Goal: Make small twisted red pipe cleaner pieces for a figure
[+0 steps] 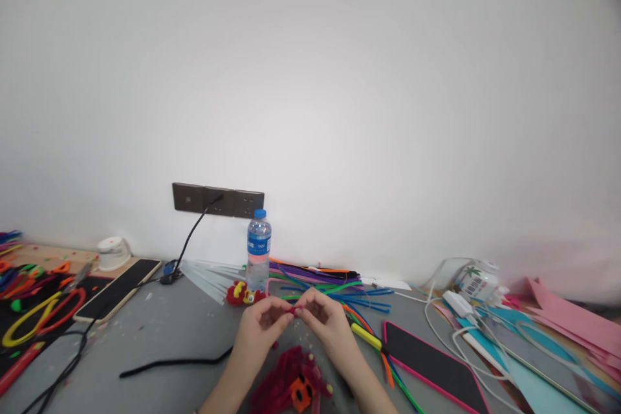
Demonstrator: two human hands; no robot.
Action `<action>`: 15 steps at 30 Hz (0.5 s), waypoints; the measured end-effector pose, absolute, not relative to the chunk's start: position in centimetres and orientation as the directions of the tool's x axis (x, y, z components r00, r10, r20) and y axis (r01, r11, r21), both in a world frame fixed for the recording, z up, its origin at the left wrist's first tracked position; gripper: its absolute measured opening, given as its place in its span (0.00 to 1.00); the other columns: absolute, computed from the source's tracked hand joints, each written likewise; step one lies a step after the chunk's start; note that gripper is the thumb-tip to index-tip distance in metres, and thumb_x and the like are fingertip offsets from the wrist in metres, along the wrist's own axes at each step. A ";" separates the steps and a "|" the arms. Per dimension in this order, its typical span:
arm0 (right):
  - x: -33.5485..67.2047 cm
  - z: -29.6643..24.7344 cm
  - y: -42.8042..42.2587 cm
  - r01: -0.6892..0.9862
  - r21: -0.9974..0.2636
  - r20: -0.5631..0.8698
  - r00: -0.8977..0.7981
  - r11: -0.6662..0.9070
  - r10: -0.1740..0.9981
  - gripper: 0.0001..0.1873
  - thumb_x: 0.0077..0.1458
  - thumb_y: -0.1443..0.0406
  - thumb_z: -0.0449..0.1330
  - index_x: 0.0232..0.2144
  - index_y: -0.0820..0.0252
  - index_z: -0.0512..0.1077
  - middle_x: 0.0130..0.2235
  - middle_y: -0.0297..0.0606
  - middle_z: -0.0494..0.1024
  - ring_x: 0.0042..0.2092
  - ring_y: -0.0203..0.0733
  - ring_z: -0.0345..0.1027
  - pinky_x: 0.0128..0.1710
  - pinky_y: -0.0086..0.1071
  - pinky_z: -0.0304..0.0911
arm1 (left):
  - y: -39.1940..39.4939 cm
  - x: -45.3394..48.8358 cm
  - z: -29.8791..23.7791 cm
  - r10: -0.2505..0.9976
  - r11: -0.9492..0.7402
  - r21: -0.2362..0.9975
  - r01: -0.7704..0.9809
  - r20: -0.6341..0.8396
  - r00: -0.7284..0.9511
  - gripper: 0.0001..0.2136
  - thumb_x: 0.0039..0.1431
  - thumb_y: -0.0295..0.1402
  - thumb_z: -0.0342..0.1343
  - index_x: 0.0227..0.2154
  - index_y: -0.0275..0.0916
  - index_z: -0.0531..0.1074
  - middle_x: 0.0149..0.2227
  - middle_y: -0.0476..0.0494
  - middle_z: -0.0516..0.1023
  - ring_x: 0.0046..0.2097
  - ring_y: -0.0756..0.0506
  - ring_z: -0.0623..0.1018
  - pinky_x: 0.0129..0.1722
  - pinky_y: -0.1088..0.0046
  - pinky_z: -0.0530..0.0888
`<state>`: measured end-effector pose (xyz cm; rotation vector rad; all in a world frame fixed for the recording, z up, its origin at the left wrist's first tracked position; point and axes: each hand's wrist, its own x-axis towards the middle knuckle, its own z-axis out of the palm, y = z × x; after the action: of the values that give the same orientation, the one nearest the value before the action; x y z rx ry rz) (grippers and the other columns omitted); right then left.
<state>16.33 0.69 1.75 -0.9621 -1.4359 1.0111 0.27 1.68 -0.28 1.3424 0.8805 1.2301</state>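
Note:
My left hand (pixel 263 325) and my right hand (pixel 327 317) meet above the grey table, fingertips pinched on a small dark-pink piece (pixel 294 309), too small to make out fully. Below, between my forearms, lies a bundle of dark-pink fuzzy pipe cleaners (pixel 279 381) with an orange piece (pixel 301 393) bearing black spots. A black pipe cleaner (pixel 174 362) stretches out to the left of my left wrist. Just beyond my left hand sits a red and yellow fuzzy figure (pixel 242 294).
A water bottle (pixel 259 252) stands near the wall beside coloured pipe cleaners (pixel 334 281). Phones lie left (pixel 119 291) and right, the right one pink-edged (pixel 434 365). Scissors (pixel 63 310), a black cable (pixel 187 239), white cables (pixel 429 317) and pink paper (pixel 572 323) surround the workspace.

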 end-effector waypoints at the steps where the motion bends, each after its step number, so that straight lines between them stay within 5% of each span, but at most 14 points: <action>1: 16.3 1.7 0.7 0.052 -0.948 0.309 -0.090 0.315 0.947 0.11 0.50 0.58 0.64 0.25 0.61 0.71 0.25 0.32 0.68 0.27 0.36 0.61 0.28 0.29 0.56 | 1.6 0.3 -0.2 0.963 -0.183 0.978 -0.104 0.200 0.182 0.10 0.49 0.38 0.63 0.29 0.36 0.77 0.28 0.43 0.79 0.31 0.46 0.75 0.31 0.74 0.70; 8: 16.3 1.7 0.8 0.133 -0.945 0.286 -0.100 0.297 0.953 0.10 0.50 0.60 0.63 0.25 0.61 0.70 0.24 0.31 0.68 0.26 0.37 0.60 0.27 0.29 0.54 | 1.0 0.1 1.1 0.958 -0.241 0.970 0.027 0.233 0.168 0.08 0.51 0.37 0.60 0.28 0.37 0.76 0.28 0.45 0.78 0.29 0.47 0.74 0.29 0.76 0.68; 15: 16.2 1.9 0.5 0.118 -0.951 0.273 -0.122 0.287 0.954 0.10 0.51 0.60 0.63 0.26 0.61 0.70 0.26 0.33 0.71 0.28 0.38 0.63 0.29 0.30 0.57 | 0.8 0.7 1.2 0.977 0.087 0.946 -0.313 -0.019 0.213 0.15 0.45 0.44 0.65 0.26 0.38 0.72 0.24 0.51 0.70 0.27 0.51 0.68 0.23 0.80 0.64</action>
<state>16.16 0.47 1.87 -1.0374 -1.5055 1.0007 0.67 0.84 1.21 1.0229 0.8461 1.1554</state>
